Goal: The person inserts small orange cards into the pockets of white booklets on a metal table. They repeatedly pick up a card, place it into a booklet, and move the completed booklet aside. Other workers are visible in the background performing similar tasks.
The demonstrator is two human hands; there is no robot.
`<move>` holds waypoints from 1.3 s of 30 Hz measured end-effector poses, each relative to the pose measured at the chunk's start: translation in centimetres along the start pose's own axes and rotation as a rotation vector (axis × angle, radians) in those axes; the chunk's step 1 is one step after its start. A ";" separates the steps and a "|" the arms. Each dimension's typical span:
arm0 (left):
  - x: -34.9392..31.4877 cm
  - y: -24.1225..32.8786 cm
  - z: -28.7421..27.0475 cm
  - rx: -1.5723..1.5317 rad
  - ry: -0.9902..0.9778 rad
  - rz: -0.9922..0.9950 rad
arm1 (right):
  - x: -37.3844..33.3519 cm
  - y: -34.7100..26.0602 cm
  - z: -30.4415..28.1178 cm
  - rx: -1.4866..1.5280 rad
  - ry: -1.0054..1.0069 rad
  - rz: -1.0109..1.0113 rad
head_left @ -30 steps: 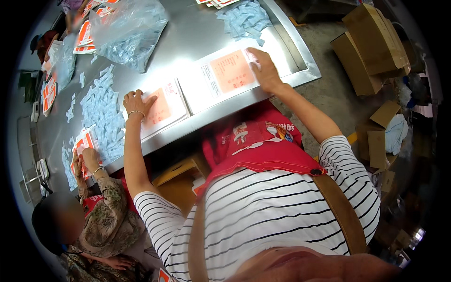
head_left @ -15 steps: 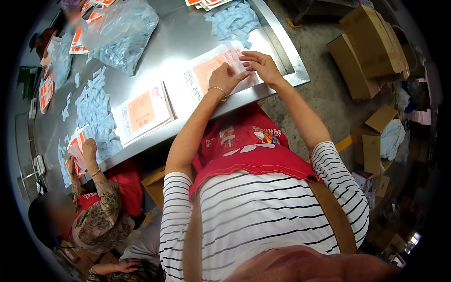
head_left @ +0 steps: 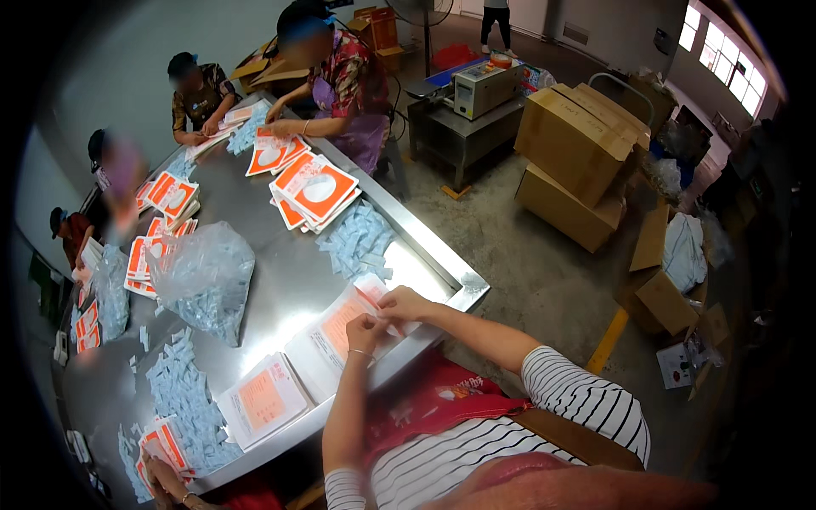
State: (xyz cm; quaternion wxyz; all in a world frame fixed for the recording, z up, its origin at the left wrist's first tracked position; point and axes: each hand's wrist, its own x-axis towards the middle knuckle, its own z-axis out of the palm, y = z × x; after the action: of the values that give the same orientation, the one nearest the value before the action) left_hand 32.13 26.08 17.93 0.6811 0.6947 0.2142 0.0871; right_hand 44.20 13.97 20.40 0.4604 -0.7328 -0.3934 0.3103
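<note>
My left hand (head_left: 365,333) and my right hand (head_left: 405,308) meet at the near edge of a steel table. Fingers of both are pinched together on the edge of a flat white-and-orange printed packet (head_left: 371,291), partly hidden by them. Under my hands lies a stack of the same packets (head_left: 318,344). To its left is a second printed stack (head_left: 258,403). Just beyond my hands sits a heap of small light-blue sachets (head_left: 357,240). What lies between my fingertips is too small to make out fully.
The steel table (head_left: 280,297) carries more blue sachets (head_left: 183,391), a clear plastic bag (head_left: 208,280) and orange-and-white packets (head_left: 316,189). Several co-workers work around it; a co-worker's hand (head_left: 161,476) is at lower left. Cardboard boxes (head_left: 578,144) and a machine (head_left: 486,87) stand to the right.
The view has swung up, showing more of the room and the far co-workers. My right hand's spread fingers have closed and come together with my left hand at the packet's edge.
</note>
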 end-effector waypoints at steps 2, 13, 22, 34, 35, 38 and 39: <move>0.1 0.1 -0.1 0.027 -0.040 0.090 | 0.2 0.0 -0.7 0.171 -0.072 0.074; 0.3 -1.6 0.4 -0.095 0.038 0.261 | 2.2 2.0 -0.2 -0.367 -0.080 0.039; 0.0 -2.5 0.1 -0.007 0.211 0.233 | 8.7 6.9 -3.2 -0.679 0.429 -0.144; -1.7 -0.1 1.0 -0.253 0.151 0.152 | 6.7 4.6 -2.9 -0.730 0.459 -0.005; -1.6 0.1 0.9 -0.239 0.157 0.150 | 6.6 4.4 -2.5 -0.837 0.481 -0.007; -1.7 0.6 1.0 -0.235 0.187 0.108 | 7.4 5.0 -3.7 -0.671 0.523 0.081; -1.8 0.5 0.7 -0.238 0.191 0.106 | 7.0 3.7 -4.3 -0.513 0.542 0.064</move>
State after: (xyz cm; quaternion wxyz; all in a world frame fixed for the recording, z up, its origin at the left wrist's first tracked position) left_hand 30.85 24.71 18.73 0.7295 0.6082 0.2292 0.2131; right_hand 52.31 17.19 18.03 0.3393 -0.8917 -0.2994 0.0106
